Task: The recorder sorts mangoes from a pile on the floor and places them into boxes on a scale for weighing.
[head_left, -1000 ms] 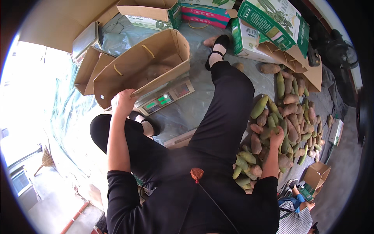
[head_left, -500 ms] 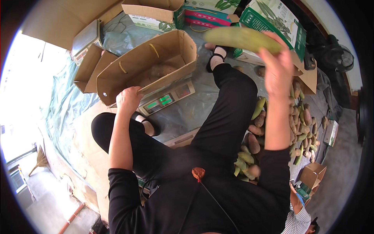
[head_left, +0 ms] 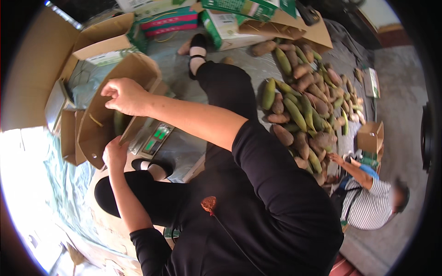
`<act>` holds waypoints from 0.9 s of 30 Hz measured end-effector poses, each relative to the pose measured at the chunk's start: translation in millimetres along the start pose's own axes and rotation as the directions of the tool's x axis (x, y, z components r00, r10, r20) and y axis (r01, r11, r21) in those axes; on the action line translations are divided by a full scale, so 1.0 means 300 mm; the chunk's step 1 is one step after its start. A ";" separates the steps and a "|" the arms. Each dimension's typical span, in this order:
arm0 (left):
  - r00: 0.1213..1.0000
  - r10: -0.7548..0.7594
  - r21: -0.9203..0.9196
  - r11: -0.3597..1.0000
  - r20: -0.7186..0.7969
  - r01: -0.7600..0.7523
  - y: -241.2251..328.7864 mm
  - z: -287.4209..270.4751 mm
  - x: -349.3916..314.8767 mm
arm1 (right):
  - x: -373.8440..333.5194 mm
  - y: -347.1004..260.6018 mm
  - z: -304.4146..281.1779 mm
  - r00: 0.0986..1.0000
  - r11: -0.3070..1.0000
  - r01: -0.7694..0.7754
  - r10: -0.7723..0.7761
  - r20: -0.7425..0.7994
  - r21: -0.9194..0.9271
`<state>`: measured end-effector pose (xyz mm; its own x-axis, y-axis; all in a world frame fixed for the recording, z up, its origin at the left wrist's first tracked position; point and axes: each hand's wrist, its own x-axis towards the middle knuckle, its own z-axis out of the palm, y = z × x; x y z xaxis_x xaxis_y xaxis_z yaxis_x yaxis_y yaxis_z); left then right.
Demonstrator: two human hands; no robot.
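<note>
My left hand [head_left: 116, 155] grips the near rim of a tall, open cardboard box [head_left: 94, 120], which stands on a flat scale [head_left: 155, 141] with a green-lit display. Over the box's opening hovers my right hand [head_left: 125, 95], its fingers loosely bent and apart, with nothing visible in them. Below that hand, a long green vegetable like a thick cucumber [head_left: 119, 122] lies inside the box. My hand and forearm hide part of the interior.
A large pile of green and brown elongated vegetables [head_left: 304, 108] spreads at the right. Printed cartons [head_left: 225, 30] stand at the back, and a smaller cardboard box [head_left: 71, 138] sits at the left. A co-worker in a striped shirt [head_left: 368, 204] reaches into the pile at the lower right.
My right hand has swung from the right across to the box and let go of the green vegetable it held. The view has turned right. My left hand still grips the rim.
</note>
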<state>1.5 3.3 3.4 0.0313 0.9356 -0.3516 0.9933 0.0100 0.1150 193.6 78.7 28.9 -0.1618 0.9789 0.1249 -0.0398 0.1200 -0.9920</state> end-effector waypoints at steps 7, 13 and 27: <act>0.998 0.025 -0.051 0.998 -0.049 -0.028 0.021 -0.012 -0.016 | -0.123 -0.178 -0.460 0.928 0.929 0.149 -0.249 -0.275 -0.340; 0.999 0.015 -0.071 0.997 -0.044 -0.019 0.013 0.007 -0.002 | -0.503 0.113 -0.977 0.755 0.820 -0.320 -0.081 -0.650 -0.474; 0.991 0.060 -0.149 0.986 -0.120 -0.077 -0.014 0.019 -0.016 | -1.696 0.469 -1.464 -0.129 0.036 -0.990 0.206 -0.970 0.139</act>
<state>-2.3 -3.2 -0.7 0.0768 0.9701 -0.2302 0.9603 -0.0099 0.2789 703.5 -329.8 -182.7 0.9691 0.0590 -0.2395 0.0215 -0.9875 -0.1562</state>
